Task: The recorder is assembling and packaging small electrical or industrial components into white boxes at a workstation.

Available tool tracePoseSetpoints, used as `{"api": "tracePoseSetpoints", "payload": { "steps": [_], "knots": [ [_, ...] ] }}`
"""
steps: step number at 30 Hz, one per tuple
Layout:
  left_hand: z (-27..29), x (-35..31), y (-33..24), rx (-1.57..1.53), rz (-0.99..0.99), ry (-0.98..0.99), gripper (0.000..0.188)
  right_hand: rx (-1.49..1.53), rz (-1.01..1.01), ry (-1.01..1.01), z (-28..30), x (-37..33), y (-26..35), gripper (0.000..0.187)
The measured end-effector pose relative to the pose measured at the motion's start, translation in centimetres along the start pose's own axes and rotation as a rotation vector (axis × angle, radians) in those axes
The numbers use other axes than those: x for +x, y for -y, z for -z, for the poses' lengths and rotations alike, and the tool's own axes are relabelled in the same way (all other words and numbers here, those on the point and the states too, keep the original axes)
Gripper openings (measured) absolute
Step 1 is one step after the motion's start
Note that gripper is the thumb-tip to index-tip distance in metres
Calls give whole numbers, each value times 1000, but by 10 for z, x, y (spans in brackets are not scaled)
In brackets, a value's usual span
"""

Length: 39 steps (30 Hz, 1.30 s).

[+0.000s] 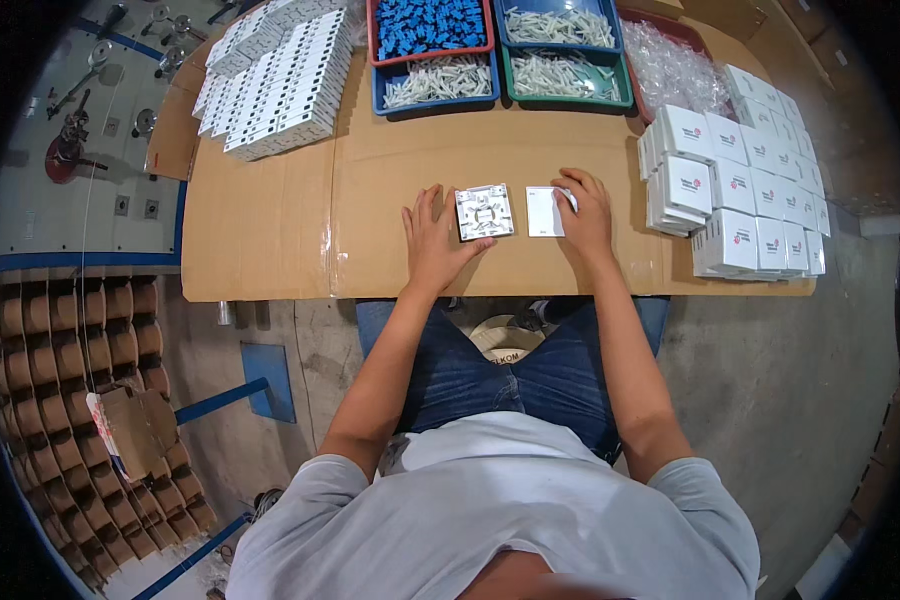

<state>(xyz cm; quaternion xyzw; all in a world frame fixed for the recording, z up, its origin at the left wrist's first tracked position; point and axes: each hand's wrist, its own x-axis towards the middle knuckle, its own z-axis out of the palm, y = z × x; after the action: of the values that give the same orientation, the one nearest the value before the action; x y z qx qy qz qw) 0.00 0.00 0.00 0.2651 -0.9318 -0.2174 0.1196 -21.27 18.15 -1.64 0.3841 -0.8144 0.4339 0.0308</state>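
- Currently, the left hand (pixel 433 243) is at the near left corner of a white square frame (pixel 484 213), thumb along the near edge, forefinger at the left edge. Fingers are spread; whether they grip cannot be determined.
- The right hand (pixel 591 218) is bent over the right side of a flat white plate (pixel 543 214), covering part of it. Whether the plate is pinched cannot be determined.
- Frame and plate are side by side, apart, on the cardboard work surface (pixel 270 230), near its front edge. Fittings are visible inside the frame.
- Far side, centre: trays with blue pieces (pixel 428 27) and pale slender pieces (pixel 560 28).
- Far left: rows of white units (pixel 280 85).
- Right: stacked white boxes (pixel 735 190).
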Motion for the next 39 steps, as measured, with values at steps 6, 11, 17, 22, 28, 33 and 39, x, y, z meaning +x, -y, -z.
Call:
{"api": "tracePoseSetpoints", "payload": {
  "steps": [6,11,17,22,28,33,39],
  "knots": [
    [1,12,-9,104,-63,-49,105,-25,19,-41,2,12,-1,17],
    [1,9,-12,119,-48,-5,110,48,-68,-93,-12,-1,-10,20],
    [8,7,-27,158,-16,-37,114,77,-70,-26,4,5,8,14],
    [7,11,-31,173,37,-9,118,141,-110,-51,13,9,9,18],
    [5,14,-30,130,31,-3,118,379,-253,161,87,42,54,28],
    [9,11,-27,115,41,-14,116,87,-88,383,180,173,20,30],
    [10,15,-30,87,26,-11,115,-620,-230,721,154,325,-146,28]
  ]
}}
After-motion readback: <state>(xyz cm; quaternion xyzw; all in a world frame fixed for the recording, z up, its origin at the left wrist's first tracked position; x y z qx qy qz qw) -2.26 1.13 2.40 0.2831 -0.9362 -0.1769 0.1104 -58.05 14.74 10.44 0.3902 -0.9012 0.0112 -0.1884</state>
